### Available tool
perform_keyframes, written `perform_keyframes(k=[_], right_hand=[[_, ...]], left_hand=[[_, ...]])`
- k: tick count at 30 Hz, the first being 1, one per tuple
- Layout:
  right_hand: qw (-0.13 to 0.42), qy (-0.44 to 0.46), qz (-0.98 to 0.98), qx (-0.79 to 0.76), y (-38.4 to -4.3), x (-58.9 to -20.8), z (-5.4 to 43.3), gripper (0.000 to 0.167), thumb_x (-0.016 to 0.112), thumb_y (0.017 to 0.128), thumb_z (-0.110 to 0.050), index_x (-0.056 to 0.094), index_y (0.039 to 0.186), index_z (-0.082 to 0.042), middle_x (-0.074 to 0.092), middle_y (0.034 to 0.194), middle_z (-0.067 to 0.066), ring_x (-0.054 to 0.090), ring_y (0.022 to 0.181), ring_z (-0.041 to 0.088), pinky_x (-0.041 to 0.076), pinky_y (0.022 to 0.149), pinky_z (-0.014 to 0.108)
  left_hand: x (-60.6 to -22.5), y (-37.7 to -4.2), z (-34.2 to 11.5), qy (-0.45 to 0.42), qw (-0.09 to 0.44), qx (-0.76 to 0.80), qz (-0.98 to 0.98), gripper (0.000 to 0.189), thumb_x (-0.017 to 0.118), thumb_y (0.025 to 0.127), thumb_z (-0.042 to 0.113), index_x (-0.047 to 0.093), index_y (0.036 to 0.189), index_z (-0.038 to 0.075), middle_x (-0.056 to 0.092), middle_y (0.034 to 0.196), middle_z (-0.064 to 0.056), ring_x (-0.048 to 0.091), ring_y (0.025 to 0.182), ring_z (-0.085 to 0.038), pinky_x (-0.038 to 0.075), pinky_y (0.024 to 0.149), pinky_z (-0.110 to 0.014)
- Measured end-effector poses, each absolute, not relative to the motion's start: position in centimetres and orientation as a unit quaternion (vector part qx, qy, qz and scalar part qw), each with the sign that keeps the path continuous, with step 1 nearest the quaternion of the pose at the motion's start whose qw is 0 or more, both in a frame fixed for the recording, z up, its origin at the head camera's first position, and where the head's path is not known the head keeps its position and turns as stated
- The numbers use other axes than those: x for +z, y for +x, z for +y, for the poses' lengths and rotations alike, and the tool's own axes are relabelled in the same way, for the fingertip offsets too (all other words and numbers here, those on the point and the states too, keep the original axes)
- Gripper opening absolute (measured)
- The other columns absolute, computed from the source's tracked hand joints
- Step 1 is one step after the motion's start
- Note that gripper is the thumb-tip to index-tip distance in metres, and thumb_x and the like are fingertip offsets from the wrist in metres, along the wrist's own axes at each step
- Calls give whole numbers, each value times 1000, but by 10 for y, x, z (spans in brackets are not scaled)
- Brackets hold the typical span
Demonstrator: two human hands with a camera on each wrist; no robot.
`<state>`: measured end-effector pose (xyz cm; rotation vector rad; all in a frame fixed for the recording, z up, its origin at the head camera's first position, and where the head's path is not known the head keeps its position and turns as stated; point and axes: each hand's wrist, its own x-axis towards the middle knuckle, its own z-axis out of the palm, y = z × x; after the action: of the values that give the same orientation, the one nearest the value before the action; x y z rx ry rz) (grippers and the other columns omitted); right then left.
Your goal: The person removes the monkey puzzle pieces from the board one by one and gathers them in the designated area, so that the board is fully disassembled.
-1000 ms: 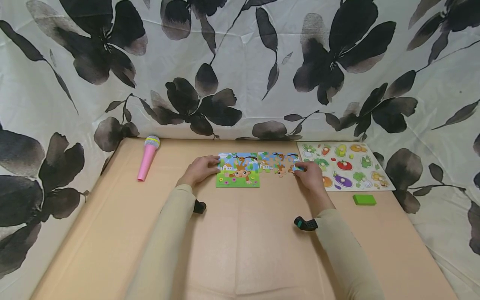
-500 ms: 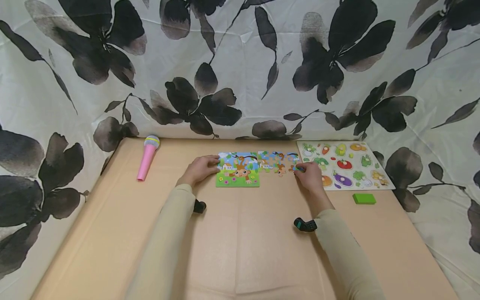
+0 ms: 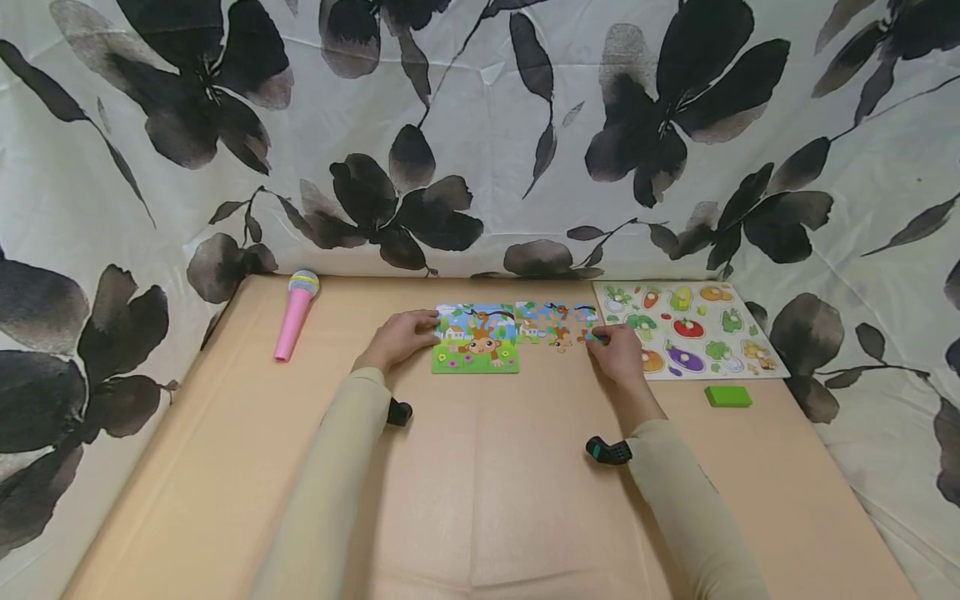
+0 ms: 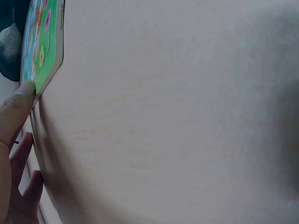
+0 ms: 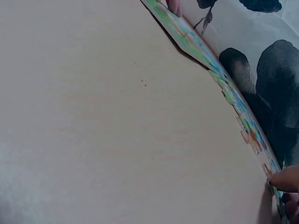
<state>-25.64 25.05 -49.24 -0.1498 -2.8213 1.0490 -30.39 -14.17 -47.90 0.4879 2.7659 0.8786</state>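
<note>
A monkey picture puzzle board with a green lower part lies on the table. My left hand is at its left edge, and in the left wrist view the thumb rests on the board's corner with the other fingers spread below it. Against the board's right side lies a row of joined jigsaw pieces in blue and brown. At the right end of that row my right hand pinches a small blue-green puzzle piece, mostly hidden by the fingers. In the right wrist view the thumb overlaps the row's end.
Just right of my right hand lies a white vegetable picture sheet, with a green block in front of it. A pink toy microphone lies back left. A flowered cloth hangs behind the table.
</note>
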Motion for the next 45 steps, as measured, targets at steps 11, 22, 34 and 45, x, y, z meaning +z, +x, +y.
perform_keyframes(k=[11,22,34,45], right_hand=[[31,-17,-919,392,-261,-470,216,34,59,96,-16,65,124,2,55,123,24,55,101,34,48,82,43],[-72,61,-874,477,-259,-454,146,38,60,98,-23,61,133,-6,60,130,11,59,114,27,49,93,42],[-110,107,-827,541,-255,-452,98,38,60,98,-18,59,132,-1,58,134,12,64,108,27,55,85,45],[-124,87,-837,526,-259,-466,77,35,62,97,-18,62,129,-5,65,121,9,65,105,23,51,90,36]], left_hand=[[-480,-305,-141,161,106,294,936,44,66,94,29,62,134,11,46,149,0,34,142,-27,27,114,-54],[-478,-304,-142,156,108,296,936,44,66,94,29,61,135,11,46,149,1,34,142,-27,27,113,-56],[-479,-304,-141,161,105,294,936,44,66,94,29,62,134,11,47,149,1,35,142,-26,28,114,-53],[-475,-302,-142,171,99,292,936,43,66,94,26,62,133,8,47,149,-3,36,140,-30,29,112,-56]])
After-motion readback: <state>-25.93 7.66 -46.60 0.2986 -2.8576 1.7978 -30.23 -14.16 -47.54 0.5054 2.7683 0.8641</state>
